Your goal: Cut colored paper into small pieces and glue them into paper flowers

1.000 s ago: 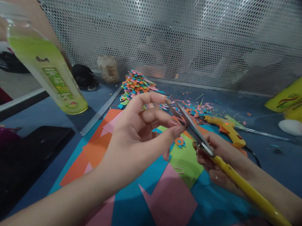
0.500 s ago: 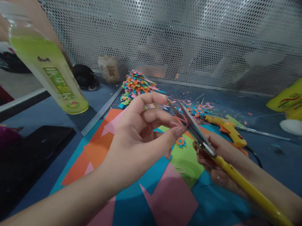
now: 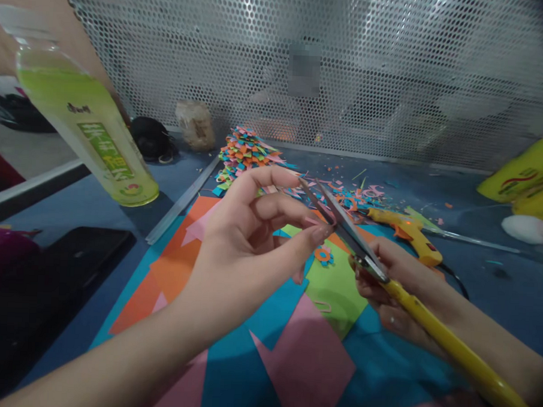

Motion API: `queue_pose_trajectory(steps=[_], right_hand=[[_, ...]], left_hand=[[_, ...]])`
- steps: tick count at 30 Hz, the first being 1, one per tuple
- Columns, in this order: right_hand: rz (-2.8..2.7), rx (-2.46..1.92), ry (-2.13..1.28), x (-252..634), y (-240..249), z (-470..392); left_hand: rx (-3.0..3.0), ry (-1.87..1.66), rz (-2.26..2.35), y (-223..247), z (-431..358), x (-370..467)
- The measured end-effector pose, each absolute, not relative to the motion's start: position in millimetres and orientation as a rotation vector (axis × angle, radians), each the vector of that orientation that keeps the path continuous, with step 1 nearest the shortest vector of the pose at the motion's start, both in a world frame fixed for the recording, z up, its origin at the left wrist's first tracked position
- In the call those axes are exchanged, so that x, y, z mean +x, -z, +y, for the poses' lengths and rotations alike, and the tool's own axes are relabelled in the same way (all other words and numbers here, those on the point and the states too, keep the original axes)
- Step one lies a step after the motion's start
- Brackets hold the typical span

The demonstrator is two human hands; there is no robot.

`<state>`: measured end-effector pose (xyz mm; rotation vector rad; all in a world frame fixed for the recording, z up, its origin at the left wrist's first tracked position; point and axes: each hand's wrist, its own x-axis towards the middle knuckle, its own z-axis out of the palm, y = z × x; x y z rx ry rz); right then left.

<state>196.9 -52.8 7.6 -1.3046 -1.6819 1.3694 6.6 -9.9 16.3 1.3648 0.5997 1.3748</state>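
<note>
My left hand is closed in a pinch, with a small strip of pink paper between thumb and fingers. Yellow-handled scissors are in my right hand, whose fingers wrap near the pivot. Their blades point up and away, slightly parted, with the tips by my left index finger and the strip close to the blades. Below lie coloured sheets, among them pink paper and green paper. On the green one rest a small blue-and-orange paper ring and a thin pale loop.
Behind my hands stands a cone of coloured paper bits, with paper scraps beside it. A yellow glue gun lies right. At left are a drink bottle, a clear ruler-like strip and a black phone-like slab.
My left hand and the scissor tips have shifted very slightly left. The grips on the pink strip and the scissors look the same.
</note>
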Motion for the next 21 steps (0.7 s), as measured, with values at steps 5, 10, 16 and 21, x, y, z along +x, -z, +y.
queue_pose_trajectory(steps=[5, 10, 16, 21], right_hand=[[-1.663, -1.299, -1.379, 197.1, -6.7, -53.7], [-1.677, -1.286, -1.365, 197.8, -4.5, -53.0], [-1.684, -1.300, -1.382, 198.5, -4.4, -51.8], [-1.685, -1.344, -1.334, 197.8, -8.7, -52.4]], left_hand=[[1.402, -1.402, 0.591, -15.7, -8.3, 6.9], [1.413, -1.405, 0.640, -16.1, -8.1, 6.4], [1.404, -1.401, 0.625, -16.1, -8.4, 6.2], [1.396, -1.393, 0.608, -15.6, -8.4, 6.7]])
